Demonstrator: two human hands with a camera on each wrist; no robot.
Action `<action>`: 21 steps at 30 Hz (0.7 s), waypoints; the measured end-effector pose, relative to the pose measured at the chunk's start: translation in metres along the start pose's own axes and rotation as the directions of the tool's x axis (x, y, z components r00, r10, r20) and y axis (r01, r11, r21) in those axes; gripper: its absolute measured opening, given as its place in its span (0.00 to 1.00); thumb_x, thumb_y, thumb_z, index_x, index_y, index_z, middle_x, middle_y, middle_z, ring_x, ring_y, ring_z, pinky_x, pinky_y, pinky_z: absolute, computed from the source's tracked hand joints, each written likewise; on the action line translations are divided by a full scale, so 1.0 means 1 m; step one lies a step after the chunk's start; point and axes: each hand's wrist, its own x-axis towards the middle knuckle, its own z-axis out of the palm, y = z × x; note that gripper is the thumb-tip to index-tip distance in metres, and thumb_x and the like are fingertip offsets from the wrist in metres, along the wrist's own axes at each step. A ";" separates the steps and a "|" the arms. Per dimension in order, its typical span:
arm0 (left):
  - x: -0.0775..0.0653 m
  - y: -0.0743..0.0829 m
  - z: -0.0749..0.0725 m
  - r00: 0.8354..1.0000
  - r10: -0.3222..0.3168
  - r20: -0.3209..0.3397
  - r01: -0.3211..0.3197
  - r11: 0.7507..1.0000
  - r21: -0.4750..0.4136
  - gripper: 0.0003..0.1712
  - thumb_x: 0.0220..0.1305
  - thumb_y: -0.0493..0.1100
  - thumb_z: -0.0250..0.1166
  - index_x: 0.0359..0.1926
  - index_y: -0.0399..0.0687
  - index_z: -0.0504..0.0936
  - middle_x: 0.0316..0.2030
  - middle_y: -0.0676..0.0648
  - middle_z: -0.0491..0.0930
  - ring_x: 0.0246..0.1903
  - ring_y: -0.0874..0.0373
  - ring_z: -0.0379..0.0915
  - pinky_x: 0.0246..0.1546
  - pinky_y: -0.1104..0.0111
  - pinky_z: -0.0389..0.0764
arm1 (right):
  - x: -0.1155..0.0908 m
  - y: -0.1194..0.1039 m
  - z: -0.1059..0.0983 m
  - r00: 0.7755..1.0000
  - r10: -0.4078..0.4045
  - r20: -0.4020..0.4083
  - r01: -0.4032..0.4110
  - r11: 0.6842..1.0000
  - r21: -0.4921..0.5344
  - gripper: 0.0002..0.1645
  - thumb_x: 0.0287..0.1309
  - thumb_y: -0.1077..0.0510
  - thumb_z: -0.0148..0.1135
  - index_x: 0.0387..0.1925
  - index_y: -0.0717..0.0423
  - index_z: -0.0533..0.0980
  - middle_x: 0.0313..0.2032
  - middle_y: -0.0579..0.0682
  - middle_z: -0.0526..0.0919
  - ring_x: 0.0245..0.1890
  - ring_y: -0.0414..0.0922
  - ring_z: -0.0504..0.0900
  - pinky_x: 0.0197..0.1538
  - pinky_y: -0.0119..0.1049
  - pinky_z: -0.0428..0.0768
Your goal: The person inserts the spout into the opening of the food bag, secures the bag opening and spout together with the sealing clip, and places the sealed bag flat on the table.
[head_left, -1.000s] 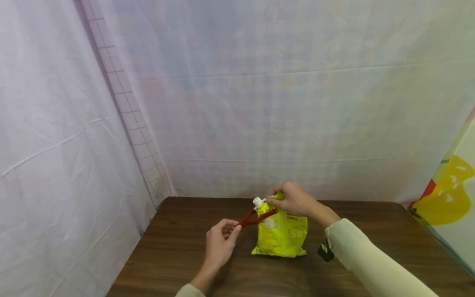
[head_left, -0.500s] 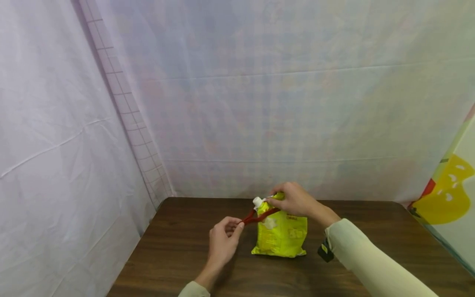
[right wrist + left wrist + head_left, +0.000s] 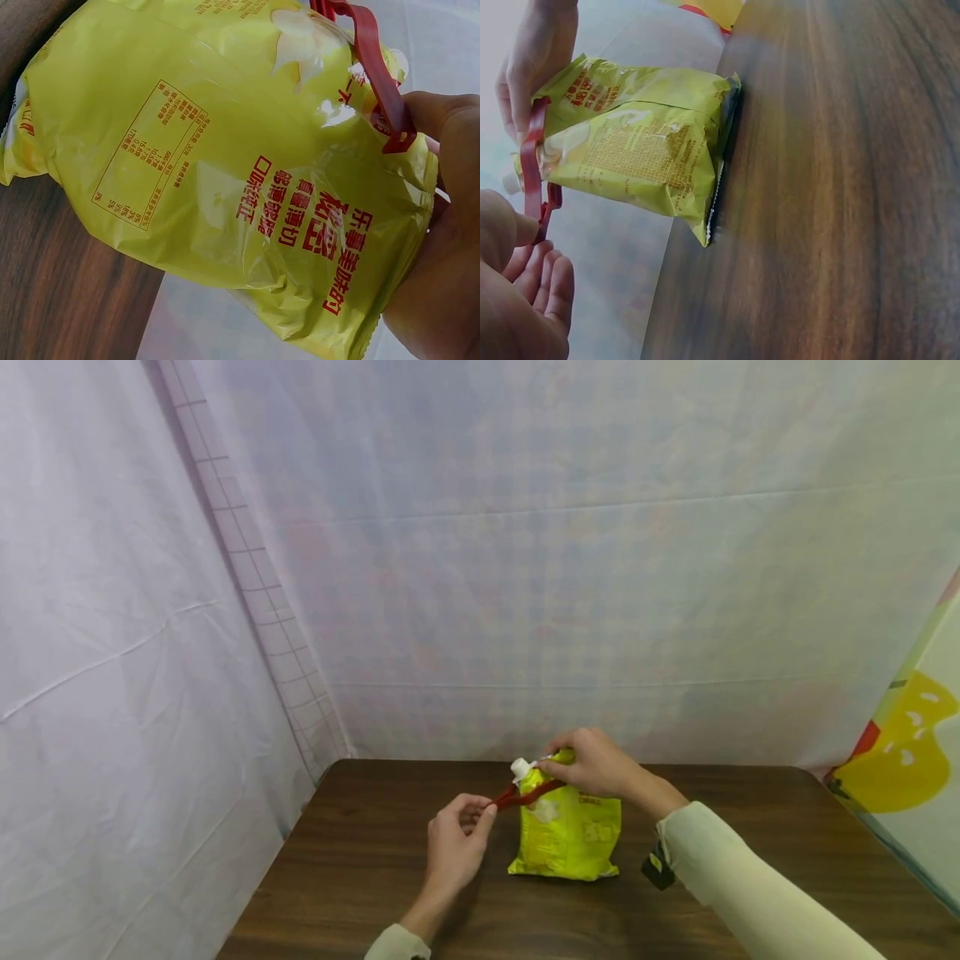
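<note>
A yellow snack bag point(image 3: 573, 843) stands upright on the table, its printed panel filling much of the right wrist view. My right hand point(image 3: 596, 764) pinches the bag's top edge near the right end. A red bag clip point(image 3: 536, 795) lies across the upper part of the bag, its two arms spread in a narrow V. Between thumb and fingers, my left hand point(image 3: 456, 847) holds the joined left end of this clip. One red arm point(image 3: 379, 71) runs over the bag's face towards the right fingers. A white cap point(image 3: 521, 768) sticks up at the bag's top left corner.
The brown wooden table point(image 3: 352, 860) reaches back to a pale hanging curtain point(image 3: 540, 610). Another white sheet point(image 3: 135, 652) hangs at the left. A yellow and red pattern point(image 3: 903, 752) shows on the right side. A dark strap point(image 3: 658, 867) sits at the right wrist.
My left hand has shifted slightly up and right with the clip's end, and the clip's arms stand closer together. The right hand and the bag have stayed nearly still.
</note>
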 end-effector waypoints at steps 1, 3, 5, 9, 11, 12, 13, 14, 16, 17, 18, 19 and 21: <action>0.000 0.000 0.000 1.000 -0.003 -0.001 0.003 1.000 0.003 0.03 0.71 0.42 0.75 0.41 0.49 0.90 0.33 0.52 0.90 0.33 0.65 0.84 0.39 0.74 0.86 | 0.000 0.000 0.000 1.000 0.001 -0.002 -0.001 1.000 -0.001 0.10 0.75 0.48 0.69 0.42 0.46 0.90 0.30 0.41 0.89 0.16 0.39 0.78 0.21 0.35 0.79; 0.001 0.000 0.001 1.000 -0.006 -0.003 0.006 1.000 0.011 0.03 0.71 0.42 0.75 0.41 0.49 0.90 0.33 0.52 0.90 0.33 0.66 0.84 0.39 0.74 0.86 | 0.000 0.000 0.000 1.000 -0.003 -0.005 0.003 1.000 -0.003 0.09 0.75 0.48 0.69 0.42 0.46 0.90 0.30 0.41 0.89 0.16 0.39 0.77 0.21 0.35 0.79; 0.002 0.001 0.002 1.000 -0.008 -0.006 0.008 1.000 0.016 0.03 0.71 0.43 0.75 0.41 0.50 0.90 0.33 0.52 0.90 0.34 0.66 0.83 0.39 0.74 0.86 | 0.000 0.000 0.000 1.000 -0.012 -0.007 0.012 1.000 -0.003 0.09 0.75 0.48 0.69 0.41 0.47 0.90 0.30 0.41 0.89 0.16 0.40 0.77 0.21 0.35 0.79; 0.003 0.001 0.003 1.000 -0.019 -0.002 0.019 1.000 0.020 0.03 0.72 0.43 0.75 0.41 0.51 0.90 0.33 0.53 0.89 0.34 0.66 0.83 0.39 0.75 0.86 | 0.000 0.002 0.001 1.000 -0.014 -0.005 0.014 1.000 -0.006 0.09 0.75 0.48 0.69 0.41 0.46 0.90 0.29 0.40 0.89 0.16 0.39 0.76 0.20 0.35 0.78; 0.003 0.002 0.004 1.000 -0.020 -0.001 0.020 1.000 0.019 0.02 0.72 0.43 0.74 0.41 0.51 0.90 0.33 0.53 0.89 0.33 0.66 0.83 0.39 0.75 0.86 | 0.001 0.002 0.002 1.000 -0.011 -0.002 0.010 1.000 -0.004 0.09 0.75 0.48 0.69 0.40 0.45 0.89 0.29 0.40 0.88 0.15 0.39 0.76 0.20 0.35 0.78; 0.003 0.003 0.004 1.000 -0.023 0.000 0.023 1.000 0.019 0.02 0.72 0.43 0.74 0.41 0.52 0.89 0.33 0.54 0.89 0.33 0.66 0.83 0.39 0.75 0.86 | 0.001 0.002 0.002 1.000 -0.007 -0.001 0.007 1.000 -0.004 0.09 0.75 0.48 0.69 0.40 0.44 0.89 0.29 0.39 0.88 0.15 0.39 0.76 0.20 0.35 0.78; 0.003 0.003 0.005 1.000 -0.021 -0.002 0.021 1.000 0.019 0.02 0.72 0.43 0.74 0.42 0.52 0.90 0.33 0.54 0.89 0.33 0.66 0.83 0.39 0.75 0.86 | 0.001 0.002 0.002 1.000 -0.003 0.002 0.003 1.000 0.000 0.09 0.75 0.48 0.69 0.40 0.44 0.89 0.28 0.39 0.88 0.15 0.39 0.76 0.20 0.35 0.78; 0.003 0.003 0.005 1.000 -0.021 -0.002 0.021 1.000 0.018 0.02 0.72 0.43 0.74 0.42 0.52 0.90 0.33 0.54 0.89 0.33 0.66 0.83 0.39 0.75 0.86 | 0.001 0.001 0.001 1.000 0.001 0.002 -0.001 1.000 0.002 0.09 0.75 0.48 0.69 0.40 0.44 0.89 0.28 0.39 0.88 0.15 0.39 0.76 0.20 0.35 0.78; 0.003 0.004 0.006 1.000 -0.019 -0.005 0.019 1.000 0.013 0.02 0.72 0.43 0.74 0.42 0.52 0.90 0.33 0.54 0.89 0.33 0.66 0.83 0.39 0.75 0.86 | 0.000 0.000 0.001 1.000 0.003 0.001 -0.003 1.000 0.006 0.09 0.75 0.48 0.68 0.40 0.44 0.89 0.28 0.39 0.88 0.15 0.39 0.76 0.20 0.35 0.78; 0.003 0.004 0.006 1.000 -0.019 -0.006 0.019 1.000 0.011 0.02 0.72 0.43 0.74 0.42 0.51 0.90 0.33 0.54 0.89 0.33 0.66 0.83 0.39 0.75 0.86 | 0.000 0.000 0.001 1.000 0.003 0.002 -0.003 1.000 0.008 0.10 0.75 0.48 0.68 0.39 0.45 0.89 0.28 0.40 0.88 0.15 0.39 0.76 0.20 0.35 0.77; 0.004 0.004 0.006 1.000 -0.019 -0.007 0.019 1.000 0.009 0.02 0.72 0.43 0.74 0.42 0.51 0.90 0.33 0.54 0.89 0.33 0.66 0.83 0.39 0.75 0.86 | 0.000 -0.001 0.000 1.000 0.004 0.000 -0.004 1.000 0.006 0.10 0.76 0.48 0.68 0.39 0.45 0.89 0.28 0.40 0.88 0.15 0.39 0.75 0.20 0.35 0.77; 0.004 0.004 0.006 1.000 -0.019 -0.009 0.019 1.000 0.009 0.02 0.72 0.43 0.74 0.42 0.51 0.90 0.33 0.54 0.89 0.33 0.66 0.83 0.39 0.75 0.86 | 0.000 -0.001 0.000 1.000 0.002 -0.001 -0.002 1.000 0.007 0.10 0.76 0.48 0.68 0.39 0.45 0.89 0.28 0.40 0.88 0.15 0.39 0.75 0.20 0.35 0.77; 0.004 0.005 0.007 1.000 -0.020 -0.012 0.020 1.000 0.007 0.02 0.72 0.43 0.74 0.42 0.51 0.90 0.33 0.54 0.89 0.33 0.66 0.83 0.38 0.75 0.86 | -0.001 -0.001 0.000 1.000 -0.003 -0.003 0.003 1.000 0.007 0.10 0.76 0.48 0.68 0.39 0.45 0.89 0.28 0.41 0.88 0.15 0.39 0.75 0.20 0.35 0.77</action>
